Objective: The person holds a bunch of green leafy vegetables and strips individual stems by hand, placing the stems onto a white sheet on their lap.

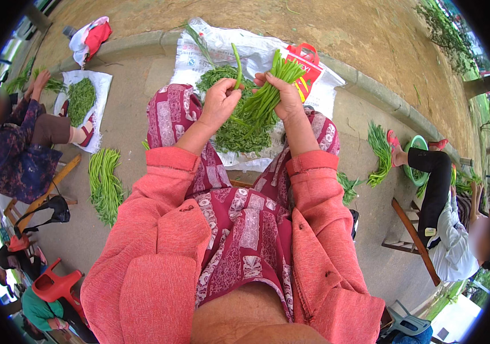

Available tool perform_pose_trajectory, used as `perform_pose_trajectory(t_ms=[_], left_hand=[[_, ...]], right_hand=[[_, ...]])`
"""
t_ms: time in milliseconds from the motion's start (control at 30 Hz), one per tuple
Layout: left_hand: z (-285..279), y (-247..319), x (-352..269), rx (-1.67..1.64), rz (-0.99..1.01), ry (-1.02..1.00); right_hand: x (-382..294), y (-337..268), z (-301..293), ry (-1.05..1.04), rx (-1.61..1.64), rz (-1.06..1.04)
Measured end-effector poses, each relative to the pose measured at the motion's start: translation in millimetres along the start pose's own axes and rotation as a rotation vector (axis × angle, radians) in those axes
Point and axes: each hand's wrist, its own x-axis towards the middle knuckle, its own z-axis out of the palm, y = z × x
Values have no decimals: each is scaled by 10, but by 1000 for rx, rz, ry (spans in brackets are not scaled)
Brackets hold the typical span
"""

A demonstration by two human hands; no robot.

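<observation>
A bundle of bare green vegetable stems [266,96] is gripped in my right hand [287,93], its cut ends fanning up and outward. Between the thumb and fingers of my left hand [221,101] stands a single green stem [237,60], upright and slightly curved. Both hands are held above a pile of stripped green leaves [245,139], a short gap apart. That pile lies between my knees on a white woven plastic sack [253,47]. A red printed bag [311,75] with loop handles rests on the sack beyond my right hand.
Unstripped greens [105,180] lie on the pavement to my left; another bunch [379,152] lies to the right. A concrete kerb [369,92] runs beyond the sack. Seated people [17,137] handle greens on both sides. A green basin [417,144] stands by the right-hand person's feet.
</observation>
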Motion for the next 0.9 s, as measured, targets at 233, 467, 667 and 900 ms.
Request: perform_pose_trajectory(t_ms=[233, 467, 667, 900], left_hand=[[126, 4, -15, -110, 38, -119], [146, 30, -38, -141, -77, -46], [132, 31, -43, -76, -84, -39], [129, 62, -48, 80, 21, 0]], right_hand=[[-38, 76, 108, -105, -26, -43], [-52, 120, 134, -112, -40, -83], [-64, 122, 142, -103, -42, -87], [-43, 145, 162, -26, -31, -106]])
